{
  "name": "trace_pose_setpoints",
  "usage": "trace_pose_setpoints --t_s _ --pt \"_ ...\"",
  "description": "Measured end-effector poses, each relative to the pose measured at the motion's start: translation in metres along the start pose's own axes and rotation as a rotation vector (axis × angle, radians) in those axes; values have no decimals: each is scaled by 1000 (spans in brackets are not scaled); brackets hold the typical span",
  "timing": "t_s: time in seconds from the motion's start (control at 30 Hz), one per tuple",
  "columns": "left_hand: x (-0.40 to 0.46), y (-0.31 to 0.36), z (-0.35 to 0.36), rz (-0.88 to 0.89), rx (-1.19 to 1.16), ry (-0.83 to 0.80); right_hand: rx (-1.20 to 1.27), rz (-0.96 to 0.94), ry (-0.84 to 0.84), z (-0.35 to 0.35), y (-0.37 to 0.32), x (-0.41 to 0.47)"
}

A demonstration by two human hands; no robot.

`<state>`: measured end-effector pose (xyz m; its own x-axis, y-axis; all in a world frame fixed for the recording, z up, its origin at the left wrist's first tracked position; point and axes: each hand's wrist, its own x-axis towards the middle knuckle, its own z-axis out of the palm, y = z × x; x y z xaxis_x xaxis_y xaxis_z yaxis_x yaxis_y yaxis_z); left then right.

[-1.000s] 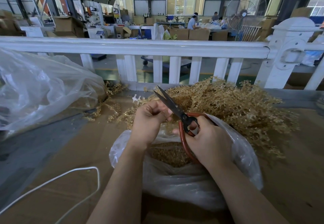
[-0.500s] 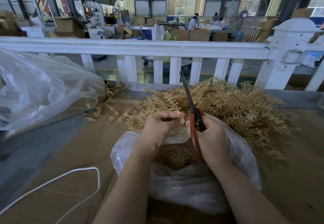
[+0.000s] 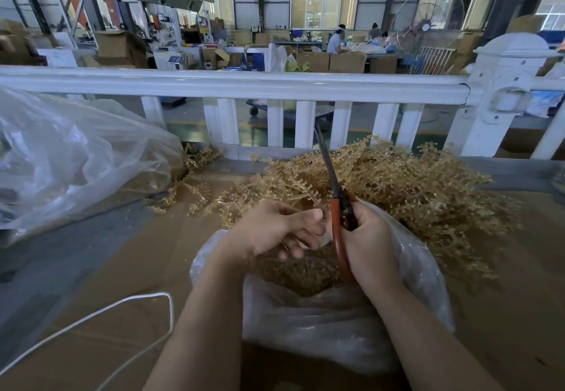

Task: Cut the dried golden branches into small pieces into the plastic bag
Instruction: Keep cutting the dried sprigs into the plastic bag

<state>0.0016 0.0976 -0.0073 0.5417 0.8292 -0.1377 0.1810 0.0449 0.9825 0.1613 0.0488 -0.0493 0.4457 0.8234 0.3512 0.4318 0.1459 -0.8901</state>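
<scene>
A heap of dried golden branches (image 3: 406,189) lies on the cardboard-covered table behind an open clear plastic bag (image 3: 330,323) that holds cut golden pieces (image 3: 299,271). My right hand (image 3: 371,247) grips the red handles of a pair of scissors (image 3: 337,207), blades together and pointing up and away. My left hand (image 3: 275,228) hovers over the bag's mouth, just left of the scissors, fingers loosely curled; whether it holds a bit of branch I cannot tell.
A large crumpled clear bag (image 3: 70,158) lies at the left. A white cord (image 3: 101,320) loops across the cardboard near the front left. A white railing (image 3: 232,85) runs along the table's far edge, with a workshop and people beyond.
The scissors swung from leaning left with blades apart to pointing nearly straight up with blades together. My left hand slid slightly right and lower, over the bag.
</scene>
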Motion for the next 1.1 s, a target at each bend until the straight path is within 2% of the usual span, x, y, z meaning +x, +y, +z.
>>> trace_pose_setpoints --t_s 0.1,0.27,0.33,0.4,0.47,0.6,0.67,0.77,0.83,0.93,1.1 --pt "-6 7 -6 182 -117 15 -9 -29 6 -1 -1 -2" --pt "-2 10 -7 476 -487 289 -28 -25 1 -2 -2 -4" --pt "0 10 -6 519 -489 456 -53 -28 -2 -2 -2 -4" --pt "3 8 -6 489 -303 615 -60 -32 -3 -2 -2 -4" --pt "4 3 -7 372 -40 684 -45 -40 0 -1 -2 -4" --pt "6 -1 -2 103 434 614 -35 -50 4 -2 -3 -4" --pt "9 0 2 70 648 625 -39 -56 -4 -2 -2 -3" --pt "14 -3 6 52 835 591 -58 -71 -23 -2 -2 -3" --pt "16 -4 9 67 867 565 -79 -72 -31 -2 -2 -2" --pt "17 -5 12 101 790 564 -84 -61 -34 -2 -1 -2" --pt "14 -2 13 142 408 645 -89 -42 -43 -1 0 -1"
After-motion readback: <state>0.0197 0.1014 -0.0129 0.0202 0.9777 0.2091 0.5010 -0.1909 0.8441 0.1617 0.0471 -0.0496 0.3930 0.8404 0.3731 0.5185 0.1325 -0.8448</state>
